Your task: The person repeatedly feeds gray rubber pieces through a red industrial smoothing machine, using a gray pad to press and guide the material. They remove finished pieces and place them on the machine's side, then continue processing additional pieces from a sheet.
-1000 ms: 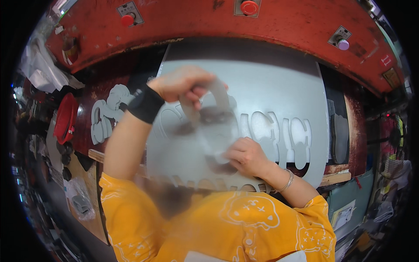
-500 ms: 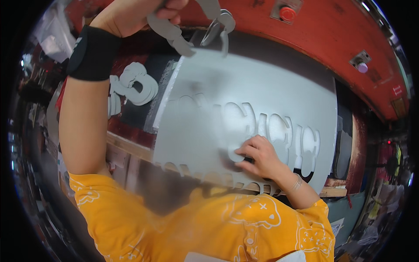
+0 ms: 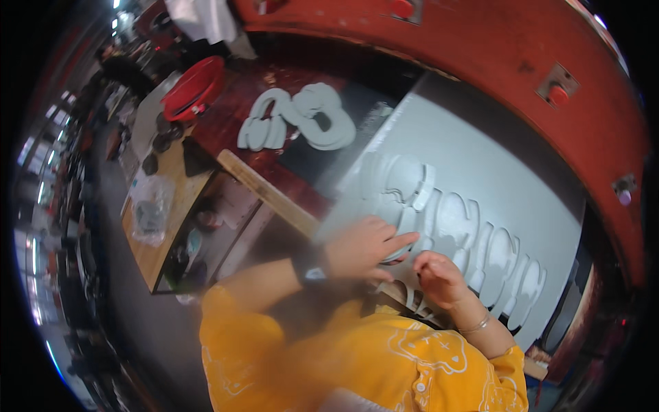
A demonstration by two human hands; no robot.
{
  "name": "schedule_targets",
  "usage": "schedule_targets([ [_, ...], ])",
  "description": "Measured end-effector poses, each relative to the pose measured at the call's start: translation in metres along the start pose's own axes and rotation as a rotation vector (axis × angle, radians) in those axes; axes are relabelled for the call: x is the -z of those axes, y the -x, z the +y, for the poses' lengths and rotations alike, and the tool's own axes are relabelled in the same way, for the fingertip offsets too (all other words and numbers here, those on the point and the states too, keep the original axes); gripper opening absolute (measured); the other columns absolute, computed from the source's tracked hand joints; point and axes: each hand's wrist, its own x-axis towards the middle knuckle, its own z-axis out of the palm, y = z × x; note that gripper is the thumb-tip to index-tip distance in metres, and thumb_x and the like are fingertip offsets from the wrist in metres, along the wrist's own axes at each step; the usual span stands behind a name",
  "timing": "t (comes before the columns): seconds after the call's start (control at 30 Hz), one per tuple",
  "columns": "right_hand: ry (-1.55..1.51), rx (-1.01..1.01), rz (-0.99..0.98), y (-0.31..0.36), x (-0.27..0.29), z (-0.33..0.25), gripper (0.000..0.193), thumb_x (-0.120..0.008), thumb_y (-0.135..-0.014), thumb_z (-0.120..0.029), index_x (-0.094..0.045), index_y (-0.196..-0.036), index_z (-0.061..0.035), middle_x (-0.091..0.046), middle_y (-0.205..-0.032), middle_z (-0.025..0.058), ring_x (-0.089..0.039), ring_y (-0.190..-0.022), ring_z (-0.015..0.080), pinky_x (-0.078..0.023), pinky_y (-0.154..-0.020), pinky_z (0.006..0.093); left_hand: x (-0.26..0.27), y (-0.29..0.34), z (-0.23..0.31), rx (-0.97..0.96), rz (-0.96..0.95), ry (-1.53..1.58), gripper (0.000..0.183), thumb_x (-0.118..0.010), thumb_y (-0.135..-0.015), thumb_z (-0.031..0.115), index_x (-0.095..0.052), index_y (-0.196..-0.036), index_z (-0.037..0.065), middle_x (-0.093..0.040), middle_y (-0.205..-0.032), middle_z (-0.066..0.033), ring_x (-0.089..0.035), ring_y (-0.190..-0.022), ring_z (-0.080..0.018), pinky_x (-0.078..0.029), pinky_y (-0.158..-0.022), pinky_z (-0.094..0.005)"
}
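A light grey sheet (image 3: 501,172) lies slanted before me, with rows of sole-like outlines and curved strips cut in it. Over its near left part, my left hand (image 3: 360,248), with a black wristband, has thumb and forefinger around a grey cut piece (image 3: 398,257); fingers hide most of it. Close to its right is my right hand (image 3: 443,280), fingers loosely bent, with nothing visible in them. Grey ring-shaped pieces (image 3: 336,130) are piled left of the sheet, next to curved strips (image 3: 264,123).
A red machine beam (image 3: 480,55) with a red button (image 3: 557,95) spans the far side. To the left are a red basin (image 3: 195,89), a wooden table (image 3: 147,254) with a clear plastic bag (image 3: 151,209), and a wooden rail (image 3: 268,192). A person stands far left.
My left hand has come down from the upper left, where it held several grey curved pieces, to beside my right hand. Those pieces are out of it. The view has swung left.
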Motion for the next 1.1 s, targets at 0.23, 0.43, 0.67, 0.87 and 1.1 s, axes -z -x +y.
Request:
schedule_targets([
  [0.23,1.587,-0.045,-0.101,0.032,-0.083,-0.065,0.046,-0.07,-0.082,-0.025,-0.057,-0.119,-0.0027,-0.062,-0.108,0.0154,-0.064,-0.09,0.0313,-0.052,-0.078,0.0362,0.01,-0.018,-0.032,0.16,-0.174,0.586,0.039,-0.058,-0.09,0.026,-0.057,-0.124,0.008,-0.064,-0.099,-0.0103,-0.058,-0.081,-0.024,-0.046,-0.074,-0.0347],
  [0.43,1.756,0.652,-0.079,-0.032,-0.081,-0.051,0.051,-0.068,-0.07,-0.005,-0.052,-0.118,0.002,-0.05,-0.126,0.0175,-0.052,-0.11,0.0369,-0.047,-0.086,0.0407,0.053,-0.064,-0.061,0.098,-0.361,0.786,0.038,-0.048,-0.097,0.022,-0.054,-0.131,0.006,-0.059,-0.084,-0.0024,-0.052,-0.071,-0.009,-0.046,-0.066,-0.0235],
  [0.67,1.718,0.704,0.127,-0.051,-0.028,-0.006,0.021,-0.067,-0.075,-0.007,-0.061,-0.096,-0.0071,-0.055,-0.082,0.0076,-0.054,-0.083,0.0291,-0.046,-0.072,0.0398,0.101,-0.104,-0.069,0.529,-0.498,0.904,0.033,-0.052,-0.095,0.027,-0.056,-0.114,0.0,-0.051,-0.065,-0.0001,-0.051,-0.051,-0.0106,-0.054,-0.063,-0.0295],
  [0.87,1.685,0.68,0.092,-0.05,-0.02,-0.002,0.005,-0.067,-0.078,-0.009,-0.064,-0.082,-0.0082,-0.054,-0.077,0.006,-0.053,-0.079,0.0267,-0.045,-0.07,0.0367,0.192,-0.137,-0.092,0.469,-0.248,1.037,0.021,-0.053,-0.094,0.023,-0.056,-0.085,0.004,-0.044,-0.062,0.0031,-0.041,-0.046,-0.0063,-0.055,-0.064,-0.0329],
  [1.1,1.687,0.678,0.049,-0.055,-0.02,-0.004,0.012,-0.068,-0.076,-0.012,-0.064,-0.086,-0.0085,-0.056,-0.082,0.0074,-0.053,-0.081,0.0281,-0.045,-0.072,0.0377,0.292,-0.135,-0.067,0.278,-0.081,0.866,0.022,-0.053,-0.094,0.028,-0.059,-0.093,0.006,-0.046,-0.064,0.0051,-0.042,-0.048,-0.0044,-0.054,-0.065,-0.0287],
])
